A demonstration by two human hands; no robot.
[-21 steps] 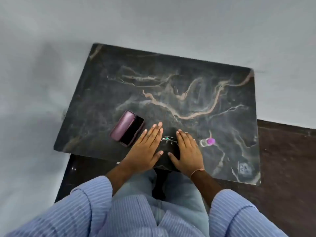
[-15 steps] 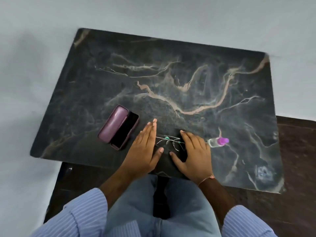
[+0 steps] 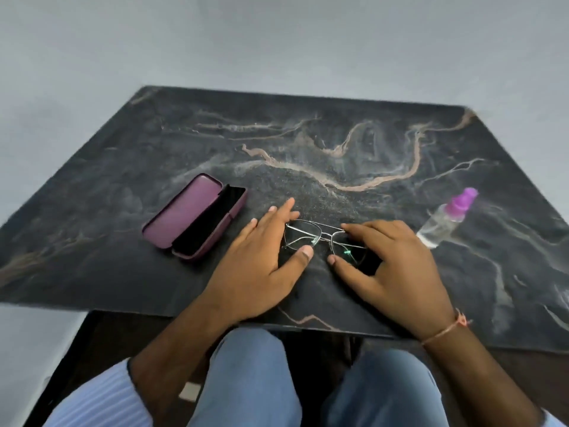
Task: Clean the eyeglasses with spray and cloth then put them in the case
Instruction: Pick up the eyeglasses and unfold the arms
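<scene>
On dark marble table [image 3: 338, 134], thin metal-frame eyeglasses [image 3: 320, 238] lie btwn left hand [image 3: 261, 266] & right hand [image 3: 391, 269], fingers spread, nothing gripped. Pickup step; next needs lift, then clear purple-capped spray bottle [image 3: 446, 218]. Open purple case [image 3: 197, 217] left.

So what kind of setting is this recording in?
Probably a plain room at home, though that's a guess: a small dark marble-patterned table against a bare grey wall, the person seated with knees under it. No shop or workshop fittings in view.
</scene>
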